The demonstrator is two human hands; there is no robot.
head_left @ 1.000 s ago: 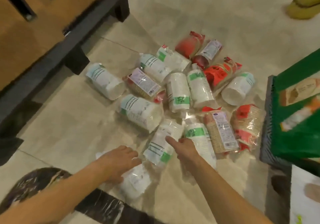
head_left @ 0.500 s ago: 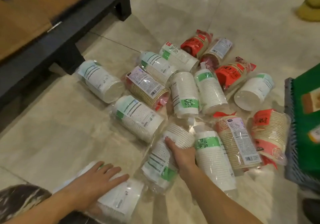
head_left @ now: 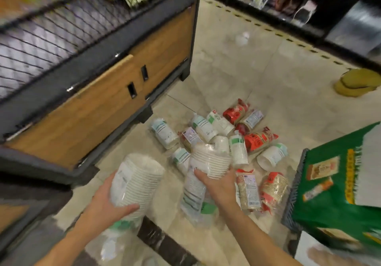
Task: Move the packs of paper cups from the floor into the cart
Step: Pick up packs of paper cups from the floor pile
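Observation:
Each of my hands holds a plastic-wrapped pack of white paper cups, lifted off the floor. My left hand (head_left: 105, 200) grips one white pack (head_left: 138, 181) from below. My right hand (head_left: 218, 185) grips another white pack (head_left: 203, 175), whose loose wrapper hangs down. Several more packs, white with green labels (head_left: 238, 149) and red and brown ones (head_left: 258, 140), lie in a heap on the tiled floor beyond my hands. The cart (head_left: 292, 201) stands at the right, its grey basket wall just right of the heap, with a big green bag (head_left: 338, 185) in it.
A wood-and-black display stand (head_left: 99, 100) with a wire-mesh top runs along the left, its leg near the heap. A yellow object (head_left: 356, 83) lies on the floor at the far right. Dark shelving lines the back. A dark floor strip (head_left: 165, 243) runs below my arms.
Both hands have closed on a pack each and raised them off the floor. The view has pulled back and up, so the heap now lies farther away.

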